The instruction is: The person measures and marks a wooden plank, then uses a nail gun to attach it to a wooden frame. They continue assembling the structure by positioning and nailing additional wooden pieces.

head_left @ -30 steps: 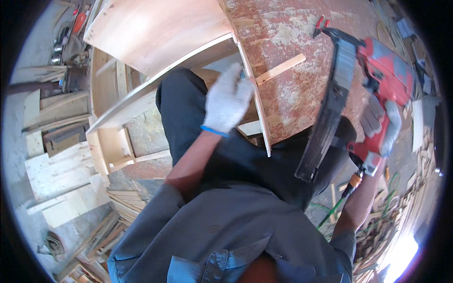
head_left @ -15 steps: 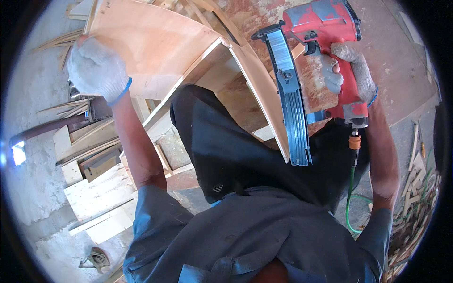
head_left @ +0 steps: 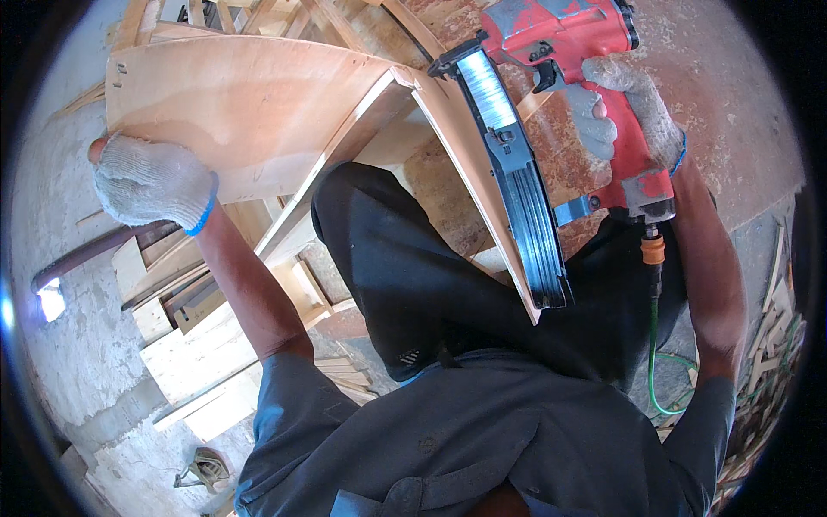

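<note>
My left hand, in a white knit glove with a blue cuff, is closed on the left edge of a curved plywood panel. The panel forms part of a wooden frame whose narrow side board slants down across my lap. My right hand, in a similar grey-white glove, wraps the grip of a red pneumatic staple gun. The gun's long magazine holds a silver strip and lies over or beside the side board. Its nose is near the frame's upper corner; whether they touch cannot be told.
A green air hose runs down from the gun's orange coupling. Plywood offcuts are stacked to my left, and scrap strips are piled at right. A dark pipe-like bar lies at far left. More wooden framing stands beyond the panel.
The panel has shifted left and turned slightly, showing more of its far left end. My left hand has moved left and down with it. The staple gun has moved slightly left and up.
</note>
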The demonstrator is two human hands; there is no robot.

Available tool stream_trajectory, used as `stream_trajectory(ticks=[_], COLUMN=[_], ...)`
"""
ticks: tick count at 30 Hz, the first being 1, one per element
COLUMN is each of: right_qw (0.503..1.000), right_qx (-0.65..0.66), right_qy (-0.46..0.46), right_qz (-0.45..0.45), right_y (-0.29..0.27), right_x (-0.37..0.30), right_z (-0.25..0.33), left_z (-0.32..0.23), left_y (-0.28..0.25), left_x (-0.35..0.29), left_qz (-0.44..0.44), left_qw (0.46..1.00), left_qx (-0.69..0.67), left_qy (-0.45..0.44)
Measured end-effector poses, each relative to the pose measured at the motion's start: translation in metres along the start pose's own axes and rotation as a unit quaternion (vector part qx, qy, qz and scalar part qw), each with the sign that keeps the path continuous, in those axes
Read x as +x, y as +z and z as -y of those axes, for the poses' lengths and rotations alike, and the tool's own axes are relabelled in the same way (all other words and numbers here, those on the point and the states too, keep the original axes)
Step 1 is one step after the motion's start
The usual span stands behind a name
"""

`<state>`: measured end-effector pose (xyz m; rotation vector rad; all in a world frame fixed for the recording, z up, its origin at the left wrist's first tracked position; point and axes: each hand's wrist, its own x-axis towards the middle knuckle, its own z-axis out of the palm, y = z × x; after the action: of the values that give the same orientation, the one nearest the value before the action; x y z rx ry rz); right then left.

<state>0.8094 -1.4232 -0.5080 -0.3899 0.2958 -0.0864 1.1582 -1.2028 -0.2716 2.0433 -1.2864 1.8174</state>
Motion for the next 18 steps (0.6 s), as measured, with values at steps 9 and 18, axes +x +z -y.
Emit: stream_trajectory(ticks=[9, 18], right_qw=[0.999, 0.998], right_qx=[-0.001, -0.022], right_qy=[0.023, 0.042], right_qz=[0.029, 0.034], right_y=[-0.004, -0.002], right_x=[0.003, 0.003], right_z=[0.003, 0.003], left_z=[-0.004, -0.026], left_y=[-0.003, -0.01], left_x=[0.005, 0.007], left_qz=[0.002, 0.006], left_qw=[0.999, 0.983], left_qx=[-0.018, -0.115], left_qy=[-0.031, -0.145])
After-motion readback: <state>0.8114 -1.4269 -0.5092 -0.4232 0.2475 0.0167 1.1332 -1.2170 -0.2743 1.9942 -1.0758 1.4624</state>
